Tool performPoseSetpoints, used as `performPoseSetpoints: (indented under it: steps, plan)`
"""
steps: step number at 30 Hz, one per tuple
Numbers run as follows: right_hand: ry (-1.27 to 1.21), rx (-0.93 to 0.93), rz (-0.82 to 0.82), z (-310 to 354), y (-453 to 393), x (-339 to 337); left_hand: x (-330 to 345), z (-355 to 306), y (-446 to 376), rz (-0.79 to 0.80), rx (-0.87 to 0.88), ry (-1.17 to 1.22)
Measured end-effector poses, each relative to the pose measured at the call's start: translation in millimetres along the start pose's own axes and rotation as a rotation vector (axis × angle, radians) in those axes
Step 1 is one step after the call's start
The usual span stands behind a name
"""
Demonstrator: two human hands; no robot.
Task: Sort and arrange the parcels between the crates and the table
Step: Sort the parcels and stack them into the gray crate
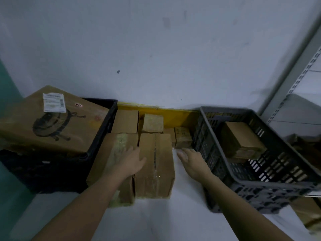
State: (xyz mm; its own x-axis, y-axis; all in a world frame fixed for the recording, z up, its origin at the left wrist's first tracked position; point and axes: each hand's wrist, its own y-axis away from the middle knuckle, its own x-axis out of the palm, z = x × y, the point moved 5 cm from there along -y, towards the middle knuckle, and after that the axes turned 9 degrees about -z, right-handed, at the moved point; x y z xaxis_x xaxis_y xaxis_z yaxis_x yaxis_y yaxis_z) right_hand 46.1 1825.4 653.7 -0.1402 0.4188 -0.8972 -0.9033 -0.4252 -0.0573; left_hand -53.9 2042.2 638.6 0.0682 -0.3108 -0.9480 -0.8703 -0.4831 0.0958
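Note:
Several brown cardboard parcels stand on the white table [156,220] between two crates. My left hand [131,160] lies flat and open across two front parcels, the taped one on the left [114,153] and the larger taped box [156,171] on the right. My right hand [192,162] hovers open just right of that box, beside the grey crate's [260,190] wall. Smaller parcels [152,123] sit behind against the wall. The grey crate holds one parcel [241,138]. The black crate [97,146] on the left carries a big labelled carton [50,122].
A yellow strip [175,112] runs along the wall behind the parcels. A metal shelf rack [295,80] stands at the far right, with more cardboard [309,214] below the grey crate. The wall closes off the back.

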Motion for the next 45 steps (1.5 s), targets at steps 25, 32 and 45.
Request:
performPoseSetpoints:
  steps: [25,32,45]
  plan:
    - [-0.337,0.464,-0.090,-355.8,-104.6,-137.7,99.9,-391.7,-64.6,0.046,0.200,0.502]
    - [-0.426,0.455,-0.050,-394.6,-135.6,-113.6,152.6,-419.6,-91.3,0.248,-0.030,0.706]
    - [-0.524,0.539,-0.022,-397.8,-142.2,-92.8,197.7,-418.5,-130.4,0.235,-0.274,0.845]
